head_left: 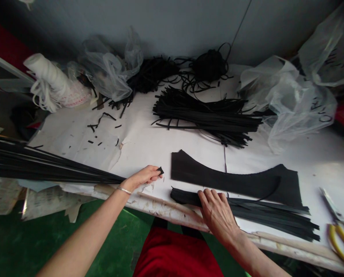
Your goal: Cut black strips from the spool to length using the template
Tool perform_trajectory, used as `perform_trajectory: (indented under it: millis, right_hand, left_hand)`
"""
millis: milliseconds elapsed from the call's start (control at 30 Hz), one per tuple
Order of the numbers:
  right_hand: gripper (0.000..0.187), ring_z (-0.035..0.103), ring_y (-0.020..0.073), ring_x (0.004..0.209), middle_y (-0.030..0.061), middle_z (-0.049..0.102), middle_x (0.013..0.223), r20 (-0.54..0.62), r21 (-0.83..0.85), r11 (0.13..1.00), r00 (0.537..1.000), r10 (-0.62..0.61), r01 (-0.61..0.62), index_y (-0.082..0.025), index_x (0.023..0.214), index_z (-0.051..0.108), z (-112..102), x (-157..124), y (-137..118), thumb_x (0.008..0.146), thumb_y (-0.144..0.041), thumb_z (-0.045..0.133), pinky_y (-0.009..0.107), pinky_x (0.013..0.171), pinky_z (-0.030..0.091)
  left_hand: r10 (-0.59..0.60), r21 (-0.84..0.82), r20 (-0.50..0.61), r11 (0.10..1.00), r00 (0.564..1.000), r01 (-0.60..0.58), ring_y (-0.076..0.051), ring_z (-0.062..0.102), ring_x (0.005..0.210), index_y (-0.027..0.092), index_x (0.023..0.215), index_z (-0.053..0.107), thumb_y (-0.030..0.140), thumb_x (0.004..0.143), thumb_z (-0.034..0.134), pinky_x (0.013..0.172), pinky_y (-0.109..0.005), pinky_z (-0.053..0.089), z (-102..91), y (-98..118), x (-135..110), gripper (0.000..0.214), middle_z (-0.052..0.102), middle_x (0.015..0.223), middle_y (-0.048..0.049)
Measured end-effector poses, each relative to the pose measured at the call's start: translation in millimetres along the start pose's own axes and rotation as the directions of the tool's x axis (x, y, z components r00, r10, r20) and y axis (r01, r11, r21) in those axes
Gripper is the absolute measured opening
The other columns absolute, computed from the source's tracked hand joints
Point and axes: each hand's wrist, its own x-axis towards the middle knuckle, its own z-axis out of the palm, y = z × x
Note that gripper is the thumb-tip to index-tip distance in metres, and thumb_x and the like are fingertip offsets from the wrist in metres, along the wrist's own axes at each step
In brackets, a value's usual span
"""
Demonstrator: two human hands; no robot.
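Observation:
My left hand (146, 176) is closed around the end of long black strips (59, 165), and a short tip pokes out past its fingers. The strips trail off to the left edge of the view. A shorter bundle of black strips (270, 215) lies along the table's front edge, gripped near its left part by my right hand (216, 209), whose fingers curl over it and hide that portion. Just behind this bundle rests a flat black piece with a curved upper edge (232, 177). One thin strip bends across its right side.
A thick pile of black strips (206, 115) lies farther back on the white table (140, 130). Yellow-handled scissors (338, 223) are at the right edge. Plastic bags (293, 96), a white roll (56, 84) and tangled black strips (154, 71) line the back. Small black scraps (98, 125) lie at left.

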Motion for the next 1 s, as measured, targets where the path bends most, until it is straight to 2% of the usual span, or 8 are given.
perform_trajectory:
  millis: [100,200,300,467,533,733,867,1000]
  right_hand:
    - [0.017,0.050,0.0247,0.092,0.0067,0.058,0.104,-0.005,0.034,0.999,1.000,-0.012,0.012,-0.019,0.098,0.061,1.7,-1.9,-0.3,0.084,-0.009,0.060,0.038,0.079,0.034]
    - [0.020,0.049,0.0257,0.098,0.0085,0.056,0.113,-0.027,0.057,0.998,0.999,-0.018,0.020,-0.018,0.100,0.059,3.2,-1.4,0.0,0.083,-0.008,0.060,0.038,0.081,0.034]
    - [0.021,0.049,0.0246,0.093,0.0064,0.058,0.101,-0.008,0.080,0.996,1.000,-0.029,0.029,-0.017,0.102,0.058,2.1,1.2,0.2,0.083,-0.006,0.055,0.038,0.080,0.034]
    - [0.055,0.048,0.0261,0.098,0.0101,0.057,0.109,0.001,0.129,0.990,0.998,-0.057,0.056,-0.010,0.130,0.045,-3.9,7.9,-3.6,0.079,-0.019,0.062,0.040,0.084,0.034]
    - [0.060,0.047,0.0273,0.100,0.0118,0.056,0.112,0.001,0.114,0.992,0.999,-0.054,0.054,-0.008,0.133,0.043,-5.9,12.4,-6.8,0.079,-0.023,0.064,0.042,0.085,0.034]
    - [0.040,0.048,0.0263,0.096,0.0090,0.056,0.108,0.047,0.092,0.994,0.997,-0.065,0.060,-0.014,0.119,0.055,-13.0,30.4,-19.1,0.081,-0.025,0.063,0.042,0.082,0.034]
    - [0.045,0.046,0.0268,0.100,0.0099,0.056,0.112,0.039,0.070,0.993,0.995,-0.094,0.091,-0.011,0.124,0.051,-13.2,37.4,-28.0,0.081,-0.019,0.060,0.042,0.083,0.033]
    - [0.034,0.048,0.0260,0.094,0.0100,0.058,0.101,0.029,0.026,0.988,0.988,-0.154,0.153,-0.011,0.117,0.054,-11.8,42.6,-36.0,0.083,-0.010,0.052,0.041,0.081,0.033]
  left_hand:
    - [-0.002,0.005,0.000,1.000,1.000,0.002,-0.004,0.020,0.048,0.011,0.087,0.054,0.051,0.079,0.061,0.044,-0.023,0.008,1.4,2.2,-1.5,0.041,0.031,0.059,0.0090]
    - [-0.006,0.003,-0.010,1.000,1.000,0.007,-0.004,0.021,0.049,0.011,0.087,0.054,0.050,0.078,0.061,0.044,-0.022,0.008,3.2,5.7,-4.1,0.040,0.032,0.060,0.0085]
    - [-0.006,-0.008,-0.011,1.000,1.000,0.006,-0.004,0.021,0.049,0.011,0.086,0.055,0.050,0.079,0.062,0.044,-0.021,0.009,3.2,6.4,-4.8,0.040,0.032,0.061,0.0082]
    - [-0.020,-0.029,-0.021,0.999,1.000,0.020,-0.004,0.021,0.048,0.012,0.084,0.056,0.049,0.076,0.064,0.043,-0.021,0.008,0.2,0.2,-0.4,0.039,0.033,0.059,0.0081]
    - [-0.020,-0.034,-0.022,0.999,1.000,0.019,-0.004,0.021,0.047,0.012,0.084,0.057,0.049,0.077,0.064,0.043,-0.022,0.008,-0.7,-1.7,0.9,0.038,0.033,0.059,0.0081]
    - [-0.017,-0.055,-0.013,0.998,1.000,0.017,-0.004,0.021,0.047,0.012,0.083,0.056,0.048,0.077,0.064,0.044,-0.022,0.008,-1.4,-2.1,0.8,0.038,0.032,0.056,0.0087]
    - [0.006,-0.067,0.005,0.998,1.000,-0.006,-0.004,0.020,0.047,0.011,0.083,0.057,0.050,0.077,0.063,0.043,-0.022,0.008,-2.1,-1.5,-0.3,0.039,0.030,0.056,0.0091]
    - [0.030,-0.053,0.027,0.998,0.999,-0.028,-0.004,0.018,0.047,0.010,0.084,0.057,0.053,0.077,0.063,0.044,-0.022,0.008,-2.7,0.5,-1.9,0.043,0.029,0.056,0.0097]
